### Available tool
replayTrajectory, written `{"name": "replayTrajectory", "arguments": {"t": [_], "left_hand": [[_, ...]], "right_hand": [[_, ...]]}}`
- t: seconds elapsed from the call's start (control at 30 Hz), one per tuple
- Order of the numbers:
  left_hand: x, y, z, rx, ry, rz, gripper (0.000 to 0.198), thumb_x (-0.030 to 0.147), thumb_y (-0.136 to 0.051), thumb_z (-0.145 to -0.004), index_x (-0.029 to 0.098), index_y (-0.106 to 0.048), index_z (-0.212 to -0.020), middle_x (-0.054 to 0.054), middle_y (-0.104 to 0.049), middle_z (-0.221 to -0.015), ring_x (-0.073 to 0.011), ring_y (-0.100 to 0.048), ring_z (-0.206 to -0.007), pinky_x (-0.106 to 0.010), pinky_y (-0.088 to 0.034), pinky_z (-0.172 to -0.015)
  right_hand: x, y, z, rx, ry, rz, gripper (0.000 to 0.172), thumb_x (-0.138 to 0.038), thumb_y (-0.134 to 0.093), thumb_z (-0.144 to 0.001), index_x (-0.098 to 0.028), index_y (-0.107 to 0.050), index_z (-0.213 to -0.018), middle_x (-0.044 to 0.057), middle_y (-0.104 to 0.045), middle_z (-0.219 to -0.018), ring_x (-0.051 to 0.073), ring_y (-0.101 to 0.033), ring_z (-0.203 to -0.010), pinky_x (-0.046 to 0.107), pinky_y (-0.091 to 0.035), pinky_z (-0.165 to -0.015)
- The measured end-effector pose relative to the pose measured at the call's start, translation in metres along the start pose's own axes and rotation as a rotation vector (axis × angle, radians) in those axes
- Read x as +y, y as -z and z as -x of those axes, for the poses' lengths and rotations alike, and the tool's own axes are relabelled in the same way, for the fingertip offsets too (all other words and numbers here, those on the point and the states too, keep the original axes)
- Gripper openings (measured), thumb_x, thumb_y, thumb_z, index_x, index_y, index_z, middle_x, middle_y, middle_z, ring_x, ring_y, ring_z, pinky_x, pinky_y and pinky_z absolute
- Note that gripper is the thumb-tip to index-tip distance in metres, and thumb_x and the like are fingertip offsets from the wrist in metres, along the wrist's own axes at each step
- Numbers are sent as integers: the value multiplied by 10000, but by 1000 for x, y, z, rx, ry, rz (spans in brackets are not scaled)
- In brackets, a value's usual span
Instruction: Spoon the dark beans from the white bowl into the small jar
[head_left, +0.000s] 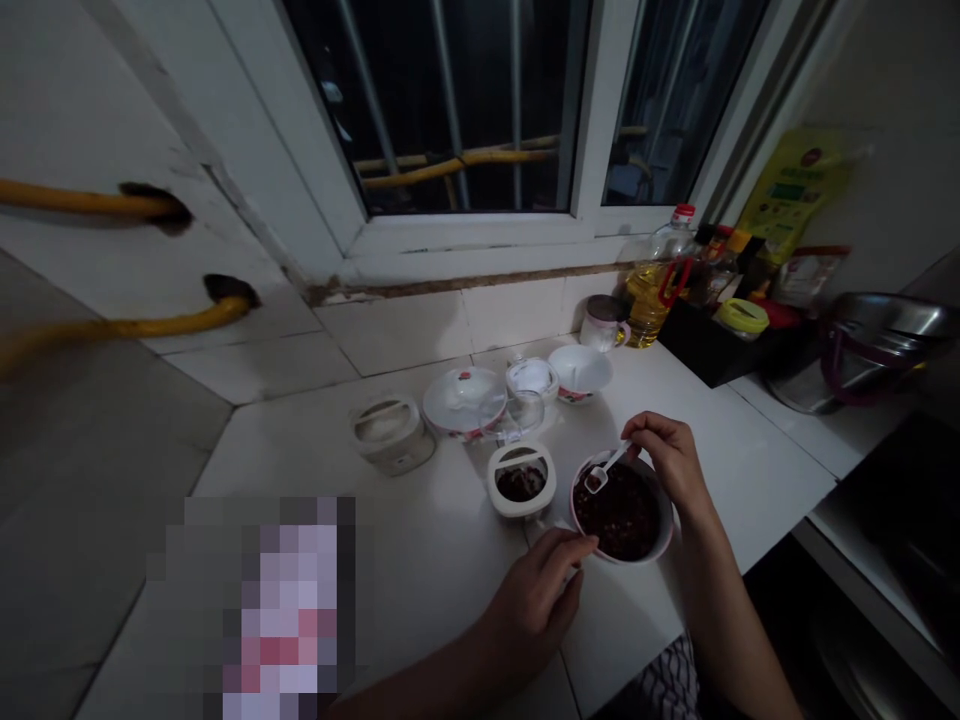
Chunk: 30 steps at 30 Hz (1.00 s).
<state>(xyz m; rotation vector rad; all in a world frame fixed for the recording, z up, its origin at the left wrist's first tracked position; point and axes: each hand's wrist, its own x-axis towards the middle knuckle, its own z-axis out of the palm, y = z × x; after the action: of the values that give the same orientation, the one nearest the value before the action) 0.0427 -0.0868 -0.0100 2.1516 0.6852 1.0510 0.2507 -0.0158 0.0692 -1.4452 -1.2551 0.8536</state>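
Observation:
A bowl [671,535] with a pinkish rim holds a dark reddish-brown, chunky mixture [619,515]. Between the thumb and fingers of my right hand [670,458] is the handle of a small white spoon [598,478]. Its square scoop is over the bowl's far left side, with a little dark stuff in it. My left hand [538,592] is curled at the near left of the bowl, fingertips on the rim. Just left of the bowl, a white-rimmed seasoning container [496,500] has dark contents.
Behind stand a lidded seasoning container [390,445], a wide bowl [454,395], a white-filled container [532,377] and another bowl [581,372]. Along the wall are a lidded mug [602,328], an oil bottle [649,300], a black rack [697,345] and a metal pot [870,350]. A blurred patch [289,610] covers the lower left.

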Motion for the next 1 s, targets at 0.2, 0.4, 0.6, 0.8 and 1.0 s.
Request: {"name": "replayTrajectory", "arguments": {"t": [0.2,0.4,0.6,0.8,1.0], "left_hand": [[-2,-2,0,2,3,23,439,15,-435,-885,226,-469,-1269,-78,-593,-1049,-163,-590,-918,-246,-520,-761],[-1,-2,0,-22,22,17,423,16,-426,-882,210,-475,-1255,-84,-588,-1026,-171,-587,-891,-261,-521,-749],[-1,-3,0,-16,31,13,422,16,-428,-879,219,-484,-1245,-76,-590,-1034,-170,-588,-900,-266,-517,-770],[-4,-4,2,-22,30,-13,401,29,-428,-882,206,-491,-1236,-85,-598,-1035,-183,-590,-921,-287,-517,-786],[-4,-4,2,-14,12,-1,439,22,-428,-886,214,-468,-1278,-87,-596,-1050,-176,-590,-936,-260,-518,-764]], "right_hand": [[-3,0,-2,28,-14,-123,89,-254,-566,-584,-191,-626,-564,-31,-555,-462,127,-516,-465,261,-413,-561],[-12,-7,2,34,64,-204,85,-247,-585,-668,-190,-632,-626,-30,-573,-524,127,-530,-502,266,-424,-587],[-29,-28,18,-120,450,91,131,-229,-517,-865,-209,-644,-842,5,-662,-684,170,-603,-679,343,-468,-771],[-30,-24,23,-273,837,286,218,-88,-465,-862,-227,-621,-924,-8,-686,-750,163,-603,-713,462,-365,-1006],[-9,3,11,-39,721,273,188,-146,-476,-838,-236,-596,-726,-23,-598,-581,176,-549,-621,408,-440,-856]]}}
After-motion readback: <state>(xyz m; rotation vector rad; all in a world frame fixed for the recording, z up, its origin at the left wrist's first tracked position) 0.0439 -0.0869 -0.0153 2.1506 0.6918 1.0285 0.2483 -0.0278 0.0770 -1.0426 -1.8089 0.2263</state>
